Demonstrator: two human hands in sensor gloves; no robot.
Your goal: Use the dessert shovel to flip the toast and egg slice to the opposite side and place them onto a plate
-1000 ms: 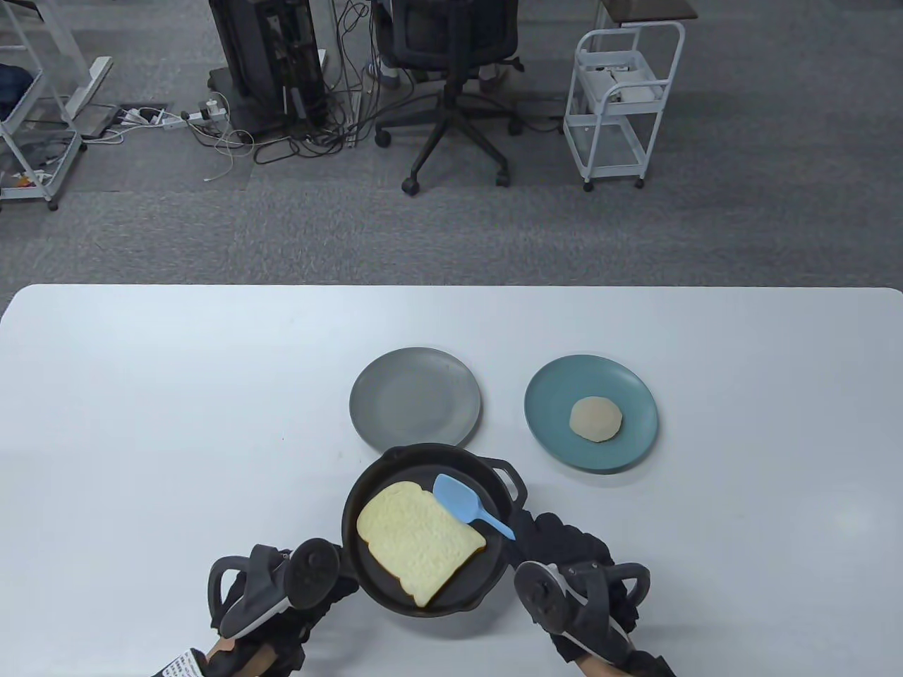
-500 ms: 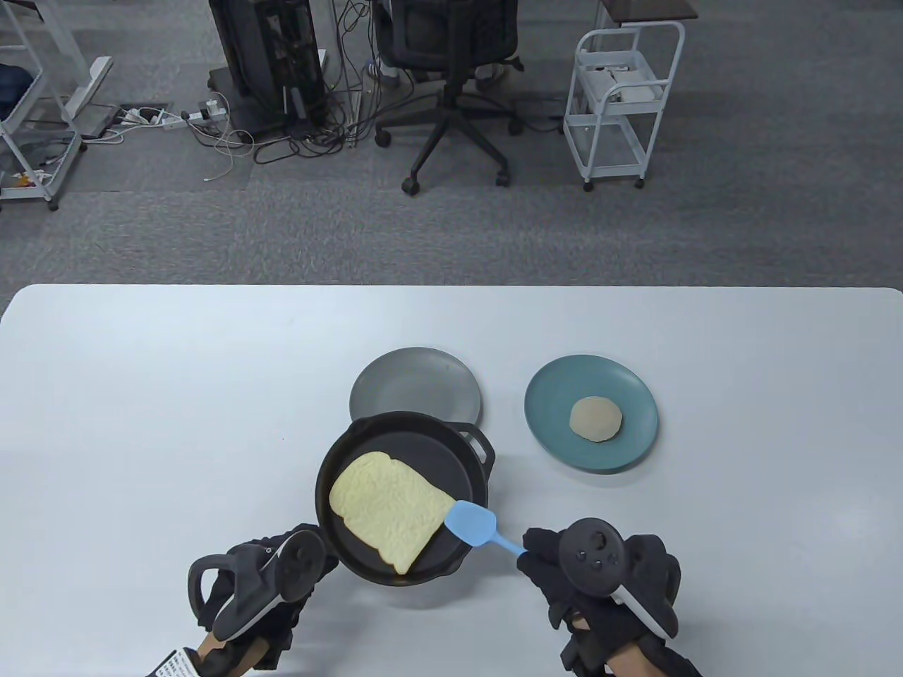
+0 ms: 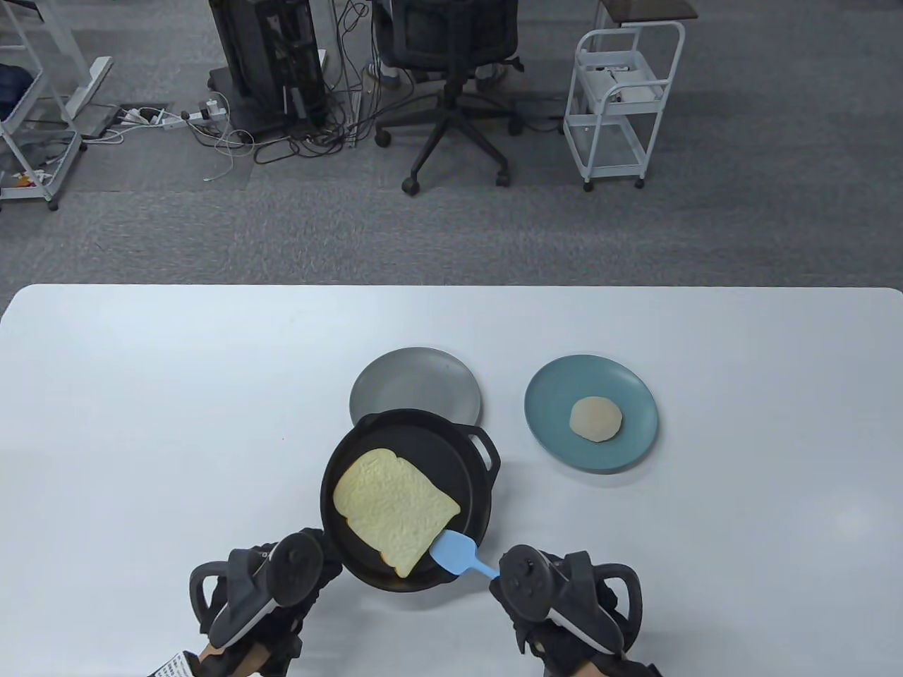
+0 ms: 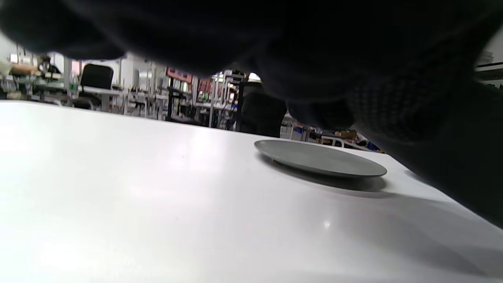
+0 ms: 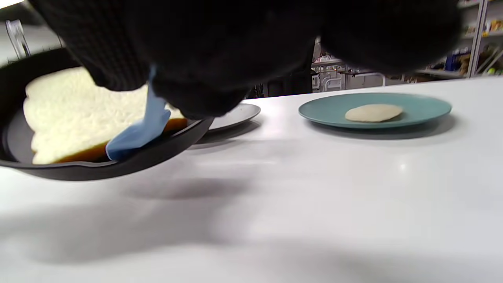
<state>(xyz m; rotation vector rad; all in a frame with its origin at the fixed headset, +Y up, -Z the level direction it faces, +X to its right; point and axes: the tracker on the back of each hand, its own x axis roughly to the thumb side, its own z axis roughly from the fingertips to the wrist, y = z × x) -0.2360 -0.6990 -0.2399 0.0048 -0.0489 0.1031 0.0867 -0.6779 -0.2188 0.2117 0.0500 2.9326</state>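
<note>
A black skillet [image 3: 465, 451] hangs just above the table, and my left hand [image 3: 268, 585] grips its handle at the near left; the handle itself is hidden under the tracker. A pale toast slice [image 3: 395, 511] lies flat in the skillet. My right hand [image 3: 536, 592] holds a blue dessert shovel [image 3: 455, 552] by its handle. The shovel blade [image 5: 137, 133] touches the toast's [image 5: 78, 106] near right edge, low against the skillet [image 5: 23, 169] floor. The round egg slice [image 3: 596, 419] lies on the teal plate [image 3: 550, 381].
An empty grey plate [image 3: 395, 381] sits just beyond the skillet, which overlaps its near rim; it also shows as the grey plate [image 4: 318, 157] in the left wrist view. The teal plate [image 5: 314, 112] stands to the right. The table's far edge lies well behind both plates.
The skillet moved left and away from me over the grey plate's near rim. My right hand swung the shovel off the toast's far side down to its near right edge.
</note>
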